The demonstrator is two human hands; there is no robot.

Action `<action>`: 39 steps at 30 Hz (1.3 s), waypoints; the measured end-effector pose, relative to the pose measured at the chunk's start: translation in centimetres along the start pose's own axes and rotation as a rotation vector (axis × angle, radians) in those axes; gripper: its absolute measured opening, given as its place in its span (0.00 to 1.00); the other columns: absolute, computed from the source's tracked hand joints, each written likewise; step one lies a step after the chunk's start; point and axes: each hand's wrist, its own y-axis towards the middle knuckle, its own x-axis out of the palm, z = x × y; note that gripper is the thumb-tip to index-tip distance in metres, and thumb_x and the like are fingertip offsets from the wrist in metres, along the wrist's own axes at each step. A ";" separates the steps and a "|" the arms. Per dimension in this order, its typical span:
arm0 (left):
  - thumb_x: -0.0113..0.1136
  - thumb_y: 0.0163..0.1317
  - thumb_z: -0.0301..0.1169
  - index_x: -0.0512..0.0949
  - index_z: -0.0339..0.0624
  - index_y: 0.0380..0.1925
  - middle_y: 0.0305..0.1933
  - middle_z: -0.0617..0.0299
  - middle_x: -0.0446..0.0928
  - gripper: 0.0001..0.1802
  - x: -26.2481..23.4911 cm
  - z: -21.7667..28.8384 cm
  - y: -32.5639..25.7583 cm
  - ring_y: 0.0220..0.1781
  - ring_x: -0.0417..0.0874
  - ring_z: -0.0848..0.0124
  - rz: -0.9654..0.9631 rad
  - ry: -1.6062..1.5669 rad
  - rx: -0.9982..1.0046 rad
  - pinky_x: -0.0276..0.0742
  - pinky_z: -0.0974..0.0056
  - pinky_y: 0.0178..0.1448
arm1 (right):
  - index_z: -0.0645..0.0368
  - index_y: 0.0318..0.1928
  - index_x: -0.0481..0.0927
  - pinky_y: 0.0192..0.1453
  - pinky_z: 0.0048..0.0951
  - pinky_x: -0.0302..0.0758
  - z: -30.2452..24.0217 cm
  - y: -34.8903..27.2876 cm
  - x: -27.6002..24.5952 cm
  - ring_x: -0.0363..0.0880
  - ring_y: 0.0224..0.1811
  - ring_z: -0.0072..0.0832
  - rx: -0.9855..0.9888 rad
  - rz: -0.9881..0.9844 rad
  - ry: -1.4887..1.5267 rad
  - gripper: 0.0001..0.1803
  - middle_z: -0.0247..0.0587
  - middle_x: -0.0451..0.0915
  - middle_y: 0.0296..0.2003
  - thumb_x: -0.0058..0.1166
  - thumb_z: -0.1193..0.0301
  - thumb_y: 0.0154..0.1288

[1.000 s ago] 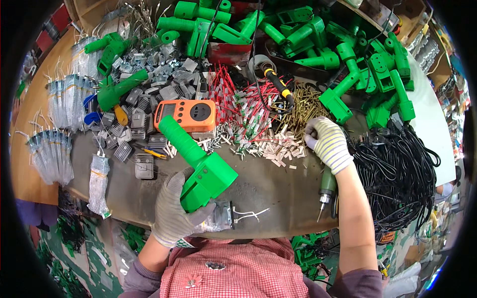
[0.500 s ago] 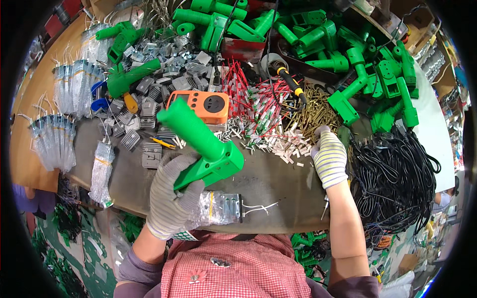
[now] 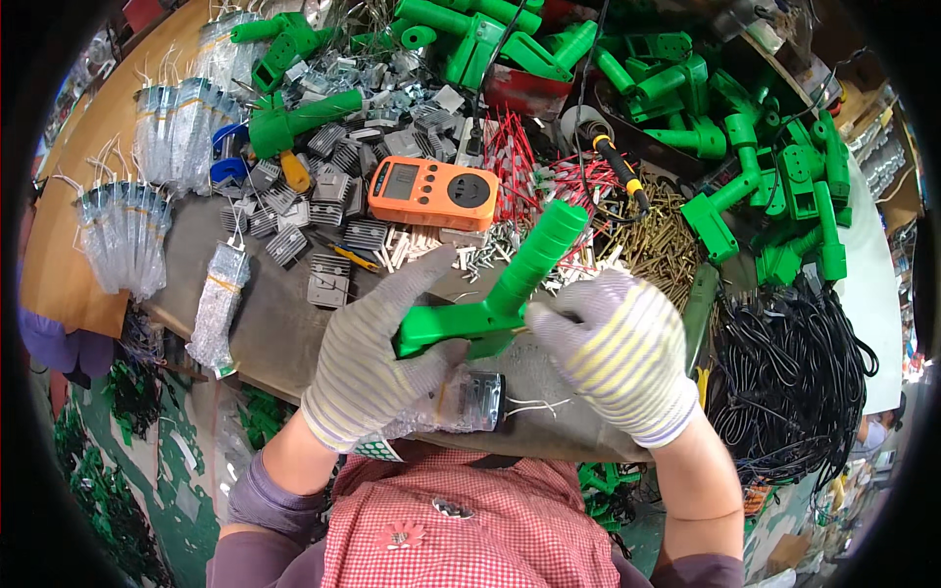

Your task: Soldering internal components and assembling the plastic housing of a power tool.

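Observation:
My left hand (image 3: 377,343), in a striped grey-white glove, grips a green plastic housing with a tubular handle (image 3: 534,265); the tube points up and to the right. Close against the housing's right side is my right hand (image 3: 627,348), gloved alike, its fingers pinched. A thin brass-coloured tip at those fingertips looks like a screw, mostly hidden by the glove. Below the housing, a bubble-wrapped metal part (image 3: 480,402) with white wires lies at the table's near edge, partly behind my left hand.
Brass screws (image 3: 662,250) are heaped beyond my right hand, beside red-wired parts (image 3: 510,157). An orange meter (image 3: 431,193) stands near grey finned blocks (image 3: 328,201). Black cables (image 3: 789,377) pile up at right. More green housings (image 3: 676,83) fill the back; wrapped parts (image 3: 123,240) line the left.
My right hand has come from the screw heap to the green housing, its fingers now pinched. My left hand has brought the housing to the right and tilted its tube rightward.

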 end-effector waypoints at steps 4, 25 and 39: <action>0.72 0.52 0.29 0.69 0.46 0.69 0.46 0.52 0.84 0.42 0.5 0.8 0.0 0.42 0.87 0.58 0.015 0.104 0.123 0.81 0.61 0.49 | 0.53 0.31 0.78 0.27 0.36 0.73 0.1 1.0 0.7 0.78 0.30 0.33 -0.126 -0.006 -0.077 0.06 0.36 0.74 0.26 0.55 0.66 0.57; 0.70 0.53 0.28 0.75 0.39 0.62 0.51 0.53 0.83 0.33 2.2 -2.4 0.1 0.53 0.83 0.68 0.065 -0.211 -0.041 0.77 0.64 0.60 | 0.55 0.42 0.83 0.41 0.33 0.80 3.1 0.9 1.3 0.83 0.36 0.33 -0.008 0.233 0.424 0.13 0.36 0.84 0.34 0.62 0.75 0.52; 0.74 0.53 0.25 0.78 0.40 0.58 0.54 0.58 0.83 0.30 1.5 -3.1 -1.4 0.53 0.83 0.71 0.141 -0.192 0.081 0.77 0.65 0.60 | 0.52 0.34 0.85 0.41 0.42 0.78 2.0 -0.4 1.8 0.80 0.40 0.43 0.129 0.014 0.467 0.07 0.40 0.81 0.33 0.63 0.71 0.51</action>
